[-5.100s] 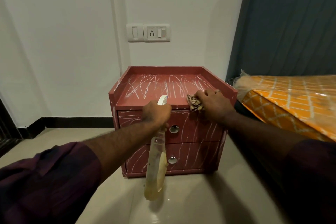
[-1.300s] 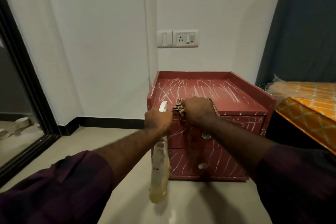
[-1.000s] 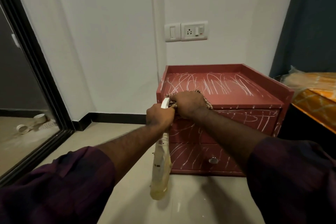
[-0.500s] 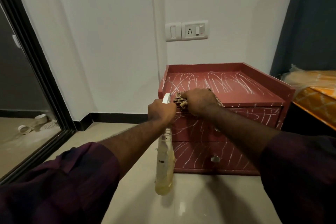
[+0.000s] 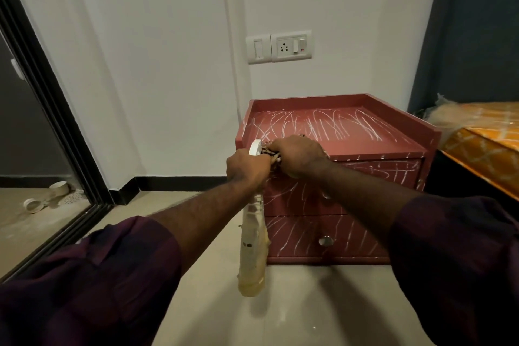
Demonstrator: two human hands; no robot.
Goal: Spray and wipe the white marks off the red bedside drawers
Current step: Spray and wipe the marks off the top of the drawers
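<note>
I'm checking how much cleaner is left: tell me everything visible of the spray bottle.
The spray bottle is translucent plastic, cloudy and yellowish, with a white spray head. It hangs base down, the left hand gripping its neck, in front of the red drawers. Its fill level is unclear.

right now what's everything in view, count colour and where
bedside drawers: one, red, centre right
white marks: many, on its top and both drawer fronts
knob: one showing, silver, lower drawer
spray bottle: one, yellowish, hanging from left hand
cloth: one, brown patterned, under right hand
switch plates: two, white, above the drawers
bed: one, orange, far right
door frame: one, black, left
left hand: one, grips the bottle
right hand: one, holds the cloth on the top's front edge
</note>
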